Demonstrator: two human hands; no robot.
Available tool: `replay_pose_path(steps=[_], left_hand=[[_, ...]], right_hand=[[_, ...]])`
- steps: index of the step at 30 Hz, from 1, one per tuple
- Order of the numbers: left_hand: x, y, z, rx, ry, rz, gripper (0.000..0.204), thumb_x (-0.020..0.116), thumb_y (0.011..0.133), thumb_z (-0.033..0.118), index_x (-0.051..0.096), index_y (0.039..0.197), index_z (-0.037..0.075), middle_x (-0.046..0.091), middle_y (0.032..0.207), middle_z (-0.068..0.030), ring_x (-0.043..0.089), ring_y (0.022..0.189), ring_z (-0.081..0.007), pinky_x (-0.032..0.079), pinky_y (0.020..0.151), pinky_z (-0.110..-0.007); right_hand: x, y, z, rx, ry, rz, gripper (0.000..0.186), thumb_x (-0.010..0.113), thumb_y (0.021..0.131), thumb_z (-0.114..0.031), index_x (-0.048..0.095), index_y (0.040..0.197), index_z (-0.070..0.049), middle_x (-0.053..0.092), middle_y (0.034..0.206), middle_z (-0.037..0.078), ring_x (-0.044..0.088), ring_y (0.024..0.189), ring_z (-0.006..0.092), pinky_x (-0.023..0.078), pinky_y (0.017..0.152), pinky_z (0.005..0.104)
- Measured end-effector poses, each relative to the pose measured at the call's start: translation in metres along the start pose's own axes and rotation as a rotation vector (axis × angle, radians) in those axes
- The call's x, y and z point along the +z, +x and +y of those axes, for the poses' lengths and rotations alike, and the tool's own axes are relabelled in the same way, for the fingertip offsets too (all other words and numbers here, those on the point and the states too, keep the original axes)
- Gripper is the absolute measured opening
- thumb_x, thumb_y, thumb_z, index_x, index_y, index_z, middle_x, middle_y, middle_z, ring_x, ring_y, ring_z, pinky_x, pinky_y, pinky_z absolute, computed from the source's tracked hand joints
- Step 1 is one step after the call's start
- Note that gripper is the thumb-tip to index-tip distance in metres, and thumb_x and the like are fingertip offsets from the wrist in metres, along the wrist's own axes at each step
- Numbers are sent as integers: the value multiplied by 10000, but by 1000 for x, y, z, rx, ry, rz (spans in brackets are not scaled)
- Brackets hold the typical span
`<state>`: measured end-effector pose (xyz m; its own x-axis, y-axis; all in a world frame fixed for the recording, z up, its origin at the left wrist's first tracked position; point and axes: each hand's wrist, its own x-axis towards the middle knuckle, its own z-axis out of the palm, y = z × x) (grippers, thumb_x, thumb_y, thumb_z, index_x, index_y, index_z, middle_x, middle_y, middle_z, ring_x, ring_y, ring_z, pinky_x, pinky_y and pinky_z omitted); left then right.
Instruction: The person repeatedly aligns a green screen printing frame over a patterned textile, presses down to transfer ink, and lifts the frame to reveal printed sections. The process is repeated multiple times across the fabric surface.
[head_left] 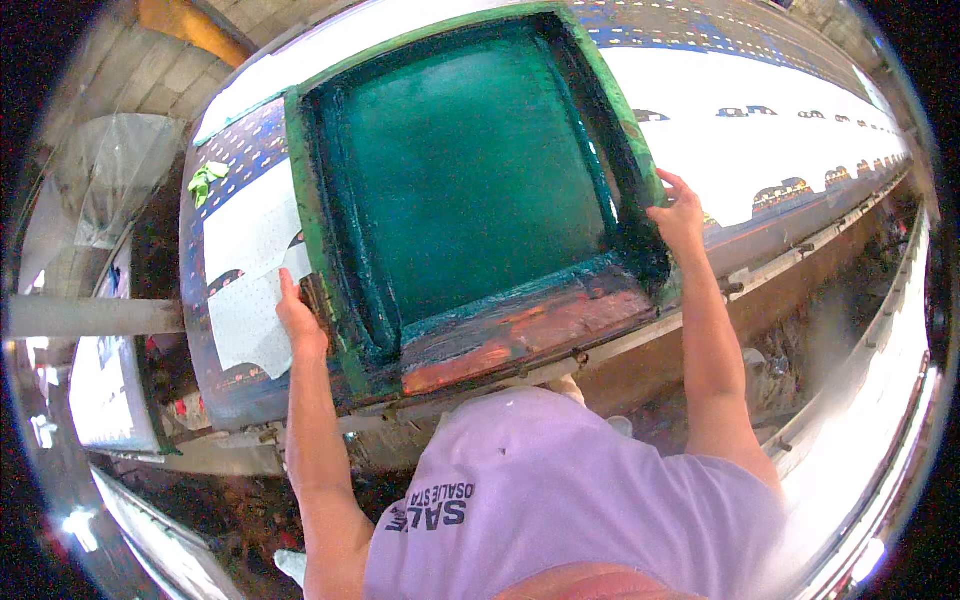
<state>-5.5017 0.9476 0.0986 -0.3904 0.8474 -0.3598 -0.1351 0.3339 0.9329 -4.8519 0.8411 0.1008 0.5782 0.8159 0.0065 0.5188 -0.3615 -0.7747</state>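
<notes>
A screen-printing frame (313, 215) with green, paint-stained sides lies across the long table in front of me. Its mesh (470, 180) is dark green, and thick dark ink lines the inner edges. The near end (530, 335) carries reddish-brown stains. My left hand (300, 318) holds the frame's left side near the lower corner, thumb pointing up. On the opposite side, my right hand (681, 218) grips the right edge, its fingers over the rim. White cut panels (250, 325) lie left of the frame, partly covered by it; dark printed shapes show on them.
More white material (770, 170) with dark car-like prints stretches along the table to the right. A light green scrap (207, 184) lies at the left. Along the table's near edge runs a rail (770, 268) with small stops. A pale pipe (95, 317) reaches toward the table's left end.
</notes>
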Motion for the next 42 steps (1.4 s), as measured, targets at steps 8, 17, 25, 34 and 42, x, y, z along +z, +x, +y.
replay_pose_path(steps=[8,17,25,34,42], left_hand=[[35,-27,-35,0,-54,6,639,638,1098,601,735,930,-8,720,855,-77,669,711,-188,554,670,-371],[51,-38,-40,53,58,-17,592,623,1124,545,761,960,-6,741,886,-60,679,760,-179,545,714,-370],[55,-36,-45,58,207,43,648,605,1133,561,761,873,-11,715,839,-59,608,739,-173,503,706,-399],[57,-13,-64,128,588,92,896,460,1125,690,732,907,-136,734,939,-305,680,946,-446,487,884,-561],[79,-35,-49,203,677,72,725,531,1096,617,786,1062,-60,781,1120,-314,731,1124,-482,540,960,-576]], right_hand=[[-31,29,45,20,31,-39,816,775,731,50,694,1509,-183,830,1137,106,798,928,233,629,861,385],[-34,42,79,11,90,-76,777,824,782,21,685,1518,-185,825,1180,121,790,1012,249,616,931,409],[-40,-36,3,-545,-381,-39,540,840,917,-133,720,1442,-176,669,1495,229,620,1361,459,497,1169,552],[-11,-155,-75,-969,-490,-563,592,876,793,-102,755,1372,-135,735,1397,138,678,1319,381,550,1103,521],[51,-149,-97,-912,-654,-598,433,709,873,-68,777,1292,-153,771,1181,124,750,1112,367,603,953,508]])
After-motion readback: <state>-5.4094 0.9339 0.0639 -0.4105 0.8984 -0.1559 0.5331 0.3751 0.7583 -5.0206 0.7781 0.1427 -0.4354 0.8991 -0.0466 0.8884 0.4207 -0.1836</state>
